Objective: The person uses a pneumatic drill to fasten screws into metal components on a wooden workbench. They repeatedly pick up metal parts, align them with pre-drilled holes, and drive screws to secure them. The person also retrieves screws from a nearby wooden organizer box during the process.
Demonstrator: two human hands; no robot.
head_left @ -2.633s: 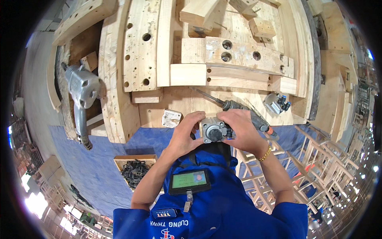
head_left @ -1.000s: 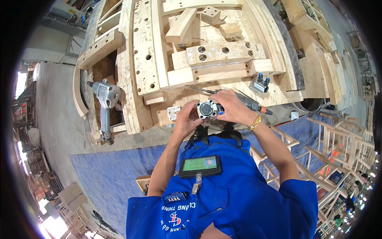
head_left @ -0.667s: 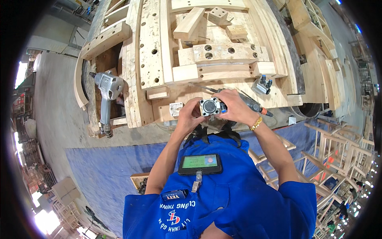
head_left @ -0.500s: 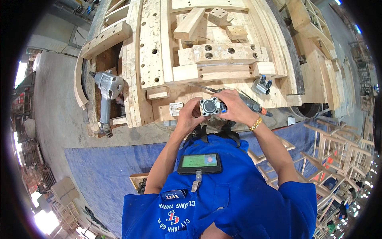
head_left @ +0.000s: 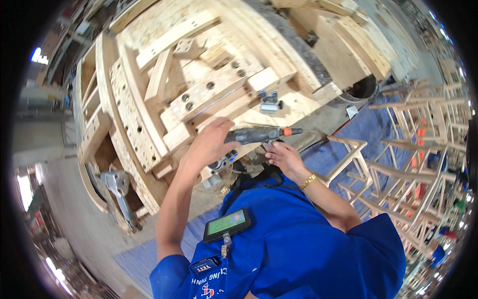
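My left hand [head_left: 211,142] is closed around a slim black hand-held power tool [head_left: 254,134] with an orange ring near its right end. The tool lies across in front of me, its narrow end to the right. Just below its right part is my right hand [head_left: 286,159], fingers loosely bent and apart, fingertips close to the tool's underside. Under my left hand shows a small metal pneumatic cylinder [head_left: 215,164] with blue fittings [head_left: 231,156]; my hand hides part of it. Another small metal cylinder [head_left: 270,103] with blue fittings stands on the wooden bench beyond the tool.
Wooden blocks with drilled holes [head_left: 211,85] and long rails cover the wooden bench [head_left: 294,107]. A grey air impact wrench [head_left: 117,187] rests at its left edge. Wooden frames [head_left: 413,174] are stacked on the right, by a blue sheet [head_left: 316,162] on the floor.
My hands have come off the metal cylinder, which sits lower left. The left hand has taken hold of the black tool; the right has moved below it. My view has turned to the right.
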